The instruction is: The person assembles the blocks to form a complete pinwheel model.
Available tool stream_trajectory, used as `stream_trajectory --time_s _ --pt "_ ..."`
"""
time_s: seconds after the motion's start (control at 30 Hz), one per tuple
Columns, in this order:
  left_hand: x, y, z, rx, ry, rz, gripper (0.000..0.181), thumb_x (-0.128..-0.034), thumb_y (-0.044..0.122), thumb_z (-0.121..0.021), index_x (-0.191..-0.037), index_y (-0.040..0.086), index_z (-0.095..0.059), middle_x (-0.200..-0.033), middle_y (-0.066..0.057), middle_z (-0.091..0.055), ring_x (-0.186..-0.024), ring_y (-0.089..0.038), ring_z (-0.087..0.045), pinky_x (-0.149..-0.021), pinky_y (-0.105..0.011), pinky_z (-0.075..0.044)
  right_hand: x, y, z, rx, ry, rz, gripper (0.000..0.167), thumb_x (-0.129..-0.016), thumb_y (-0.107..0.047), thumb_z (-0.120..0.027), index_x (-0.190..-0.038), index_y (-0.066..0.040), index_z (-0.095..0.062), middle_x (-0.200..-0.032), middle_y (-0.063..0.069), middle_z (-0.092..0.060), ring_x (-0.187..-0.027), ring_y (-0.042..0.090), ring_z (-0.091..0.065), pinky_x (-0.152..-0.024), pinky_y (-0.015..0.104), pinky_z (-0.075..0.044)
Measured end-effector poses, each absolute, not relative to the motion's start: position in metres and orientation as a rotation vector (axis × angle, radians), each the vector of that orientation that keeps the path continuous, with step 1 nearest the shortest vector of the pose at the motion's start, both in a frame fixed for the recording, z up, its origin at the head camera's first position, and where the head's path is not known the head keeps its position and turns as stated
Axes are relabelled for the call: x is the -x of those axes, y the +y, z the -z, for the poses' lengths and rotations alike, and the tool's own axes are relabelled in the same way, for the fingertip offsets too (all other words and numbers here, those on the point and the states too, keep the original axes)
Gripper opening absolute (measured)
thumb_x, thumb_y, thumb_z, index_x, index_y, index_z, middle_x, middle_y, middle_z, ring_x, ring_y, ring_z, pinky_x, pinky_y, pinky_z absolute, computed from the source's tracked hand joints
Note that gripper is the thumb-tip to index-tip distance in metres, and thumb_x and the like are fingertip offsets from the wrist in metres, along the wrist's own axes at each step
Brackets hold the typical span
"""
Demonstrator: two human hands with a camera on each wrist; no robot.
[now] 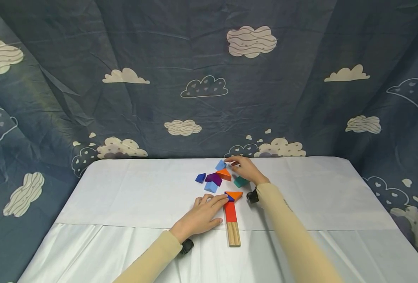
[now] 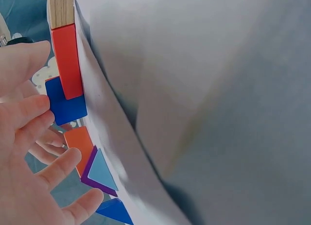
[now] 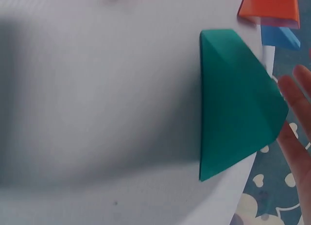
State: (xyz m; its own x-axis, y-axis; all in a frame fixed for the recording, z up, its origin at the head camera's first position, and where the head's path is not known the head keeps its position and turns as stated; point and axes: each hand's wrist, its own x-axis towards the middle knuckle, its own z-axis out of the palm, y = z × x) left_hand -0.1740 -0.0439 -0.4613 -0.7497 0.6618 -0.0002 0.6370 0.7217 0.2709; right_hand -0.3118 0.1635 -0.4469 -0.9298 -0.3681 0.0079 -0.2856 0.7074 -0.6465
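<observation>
My left hand rests its fingertips on a blue triangular block. That block lies with an orange triangular block at the top of a row. Below them come a red block and a plain wood block. In the left wrist view the left fingers are spread, fingertips touching the blue block. At the back, my right hand reaches beside a light blue block, fingers slightly bent. Nothing shows between its fingers; whether they touch the block cannot be told.
Near the right hand lie an orange block and a green block. Left of them are a purple block, another light blue block and a dark blue block. A cloud-patterned curtain hangs behind the white table.
</observation>
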Motion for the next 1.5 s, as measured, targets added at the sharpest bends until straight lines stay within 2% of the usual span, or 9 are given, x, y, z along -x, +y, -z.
stream_trajectory --time_s 0.5,0.67,0.9,1.2,1.33,1.5 --pt "0.175 -0.044 0.462 -1.092 2.832 -0.395 0.062 -0.0952 0.034 -0.059 -0.149 0.016 -0.035 -0.153 0.002 -0.030 -0.127 -0.022 -0.035 -0.098 -0.043 -0.032 0.309 0.154 0.446 0.466 2.708 0.950 0.044 -0.093 -0.003 -0.050 -0.135 -0.010 -0.056 -0.135 0.019 -0.051 -0.122 0.037 -0.048 -0.100 0.054 -0.037" --pt "0.175 -0.044 0.462 -1.082 2.828 -0.397 0.062 -0.0951 0.034 -0.059 -0.149 0.016 -0.035 -0.153 0.002 -0.029 -0.127 -0.022 -0.035 -0.098 -0.043 -0.032 0.309 0.154 0.449 0.429 2.711 0.977 0.045 -0.090 -0.001 -0.050 -0.135 -0.008 -0.056 -0.136 0.019 -0.051 -0.123 0.037 -0.048 -0.101 0.055 -0.035" --pt "0.174 -0.044 0.463 -1.063 2.822 -0.392 0.063 -0.0951 0.035 -0.059 -0.150 0.017 -0.034 -0.153 0.003 -0.029 -0.128 -0.022 -0.034 -0.098 -0.042 -0.032 0.307 0.160 0.451 0.409 2.802 0.981 0.038 -0.093 -0.005 -0.053 -0.130 -0.007 -0.061 -0.134 0.016 -0.054 -0.121 0.038 -0.049 -0.100 0.054 -0.037" --pt "0.174 -0.045 0.463 -1.044 2.821 -0.395 0.062 -0.0953 0.035 -0.059 -0.149 0.017 -0.034 -0.153 0.002 -0.029 -0.128 -0.022 -0.034 -0.100 -0.043 -0.032 0.306 0.168 0.456 0.397 2.849 1.054 0.031 -0.092 -0.003 -0.058 -0.123 -0.004 -0.064 -0.124 0.016 -0.060 -0.113 0.034 -0.054 -0.097 0.048 -0.042" --pt "0.174 -0.045 0.463 -1.039 2.813 -0.400 0.062 -0.0953 0.035 -0.059 -0.150 0.017 -0.034 -0.153 0.002 -0.029 -0.129 -0.022 -0.033 -0.100 -0.043 -0.032 0.307 0.167 0.456 0.430 2.832 1.053 0.035 -0.092 -0.002 -0.059 -0.127 -0.006 -0.062 -0.130 0.017 -0.054 -0.116 0.035 -0.054 -0.096 0.048 -0.043" --pt "0.175 -0.044 0.464 -1.051 2.814 -0.401 0.063 -0.0954 0.036 -0.058 -0.150 0.017 -0.033 -0.153 0.003 -0.028 -0.128 -0.022 -0.034 -0.100 -0.043 -0.032 0.309 0.164 0.455 0.465 2.821 0.990 0.035 -0.092 -0.003 -0.058 -0.127 -0.006 -0.062 -0.136 0.017 -0.050 -0.122 0.036 -0.049 -0.099 0.051 -0.039"
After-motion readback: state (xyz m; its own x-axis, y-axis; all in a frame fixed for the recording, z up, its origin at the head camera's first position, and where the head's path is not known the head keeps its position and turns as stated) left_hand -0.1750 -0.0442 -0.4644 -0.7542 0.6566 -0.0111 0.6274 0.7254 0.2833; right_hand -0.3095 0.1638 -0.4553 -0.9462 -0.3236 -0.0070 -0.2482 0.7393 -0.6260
